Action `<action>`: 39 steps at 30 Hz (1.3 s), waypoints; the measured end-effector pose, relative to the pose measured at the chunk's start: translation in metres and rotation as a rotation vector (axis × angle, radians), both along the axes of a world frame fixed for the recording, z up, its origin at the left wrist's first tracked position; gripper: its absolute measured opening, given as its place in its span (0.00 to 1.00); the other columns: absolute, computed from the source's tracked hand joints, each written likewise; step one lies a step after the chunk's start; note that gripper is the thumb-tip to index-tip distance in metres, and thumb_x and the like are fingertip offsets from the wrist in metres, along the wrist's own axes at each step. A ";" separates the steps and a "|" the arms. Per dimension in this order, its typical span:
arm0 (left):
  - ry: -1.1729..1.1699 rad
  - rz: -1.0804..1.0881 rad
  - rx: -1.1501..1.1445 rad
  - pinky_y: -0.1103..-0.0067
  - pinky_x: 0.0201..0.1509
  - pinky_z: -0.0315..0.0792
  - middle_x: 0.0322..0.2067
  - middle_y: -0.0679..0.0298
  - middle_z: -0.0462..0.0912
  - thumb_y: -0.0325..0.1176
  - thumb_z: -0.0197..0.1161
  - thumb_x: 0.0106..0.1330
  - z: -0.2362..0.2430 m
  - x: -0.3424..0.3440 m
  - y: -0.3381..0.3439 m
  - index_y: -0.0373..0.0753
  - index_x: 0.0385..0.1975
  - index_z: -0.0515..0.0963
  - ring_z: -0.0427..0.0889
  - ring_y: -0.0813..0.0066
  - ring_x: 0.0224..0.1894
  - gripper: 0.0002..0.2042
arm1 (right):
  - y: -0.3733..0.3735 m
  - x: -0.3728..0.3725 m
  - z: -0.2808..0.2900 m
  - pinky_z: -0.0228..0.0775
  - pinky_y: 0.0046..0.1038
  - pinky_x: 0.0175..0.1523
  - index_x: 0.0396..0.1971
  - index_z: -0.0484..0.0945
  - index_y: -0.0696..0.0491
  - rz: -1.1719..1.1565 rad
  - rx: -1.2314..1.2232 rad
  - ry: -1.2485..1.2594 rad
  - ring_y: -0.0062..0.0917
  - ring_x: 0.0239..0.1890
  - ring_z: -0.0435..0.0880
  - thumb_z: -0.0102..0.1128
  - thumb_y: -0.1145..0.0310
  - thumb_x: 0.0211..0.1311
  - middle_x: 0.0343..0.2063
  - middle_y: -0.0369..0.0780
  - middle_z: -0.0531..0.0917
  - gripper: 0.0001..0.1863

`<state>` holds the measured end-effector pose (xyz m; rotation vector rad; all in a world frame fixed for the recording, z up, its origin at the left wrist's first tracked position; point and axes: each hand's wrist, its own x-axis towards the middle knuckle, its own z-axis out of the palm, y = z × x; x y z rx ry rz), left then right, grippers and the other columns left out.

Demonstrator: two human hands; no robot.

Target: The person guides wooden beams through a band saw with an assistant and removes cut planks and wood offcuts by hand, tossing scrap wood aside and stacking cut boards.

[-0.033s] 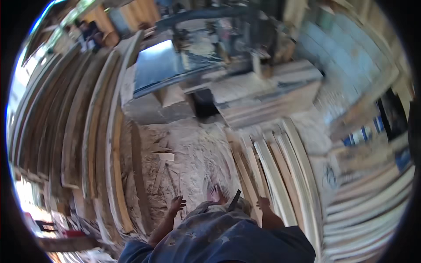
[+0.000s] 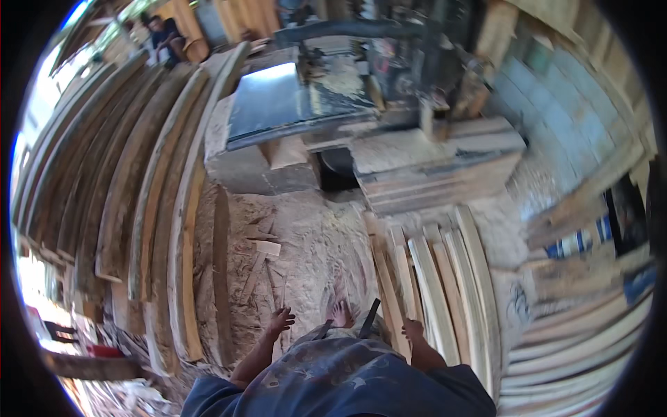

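Note:
My left hand point(image 2: 281, 320) hangs low in front of me with its fingers apart and nothing in it. My right hand point(image 2: 413, 329) is lowered over the near ends of several sawn boards point(image 2: 432, 292) on the ground. Its fingers are loosely bent, with no held thing visible; whether they touch a board I cannot tell. Between my hands a bare foot point(image 2: 341, 314) shows on the sawdust-covered ground point(image 2: 306, 236). A dark strap-like strip point(image 2: 370, 318) sticks up at the front of my clothing.
Long rough planks point(image 2: 139, 181) are stacked at left. Ahead stands a machine table with a shiny dark top point(image 2: 267, 101), beside a dusty wooden block point(image 2: 438, 163). Wood scraps point(image 2: 267, 247) litter the ground. More boards point(image 2: 577, 347) lie at right. A person point(image 2: 167, 38) sits far left.
The view has swung slightly left, so the machine table and the boards at right sit further right in the picture. My hands keep nearly the same pose.

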<state>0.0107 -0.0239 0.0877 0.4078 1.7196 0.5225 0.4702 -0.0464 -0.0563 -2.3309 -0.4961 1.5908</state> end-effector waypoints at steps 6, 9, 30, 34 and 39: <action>-0.065 0.151 0.140 0.70 0.42 0.69 0.43 0.54 0.76 0.50 0.51 0.61 0.003 -0.029 0.094 0.37 0.54 0.63 0.77 0.64 0.41 0.27 | 0.208 -0.122 0.073 0.70 0.24 0.30 0.42 0.74 0.54 0.438 0.181 0.304 0.23 0.29 0.80 0.48 0.57 0.59 0.33 0.39 0.81 0.18; -0.071 0.242 0.133 0.71 0.39 0.70 0.41 0.54 0.78 0.49 0.52 0.60 -0.026 -0.033 0.135 0.36 0.53 0.64 0.78 0.65 0.39 0.27 | 0.290 -0.166 0.091 0.71 0.25 0.34 0.42 0.74 0.54 0.638 0.201 0.268 0.23 0.30 0.81 0.49 0.54 0.59 0.33 0.39 0.81 0.19; -0.210 0.206 0.508 0.70 0.49 0.67 0.47 0.54 0.73 0.56 0.50 0.60 0.081 -0.080 0.563 0.38 0.56 0.61 0.73 0.62 0.48 0.32 | 0.685 -0.388 0.265 0.72 0.32 0.33 0.38 0.72 0.62 1.098 0.777 -0.022 0.36 0.32 0.81 0.54 0.43 0.51 0.30 0.51 0.79 0.32; -0.449 0.089 0.444 0.62 0.56 0.60 0.56 0.52 0.64 0.60 0.50 0.58 0.086 -0.070 0.542 0.42 0.60 0.57 0.64 0.57 0.57 0.35 | 0.599 -0.371 0.295 0.71 0.35 0.41 0.41 0.71 0.63 1.147 0.461 0.244 0.39 0.37 0.81 0.53 0.49 0.53 0.31 0.55 0.79 0.29; -0.706 -0.134 0.341 0.60 0.55 0.61 0.56 0.58 0.63 0.60 0.51 0.57 0.063 -0.056 0.462 0.47 0.61 0.54 0.64 0.58 0.55 0.35 | 0.493 -0.346 0.290 0.69 0.39 0.44 0.45 0.65 0.64 1.151 0.628 0.140 0.47 0.40 0.77 0.51 0.56 0.54 0.34 0.57 0.77 0.27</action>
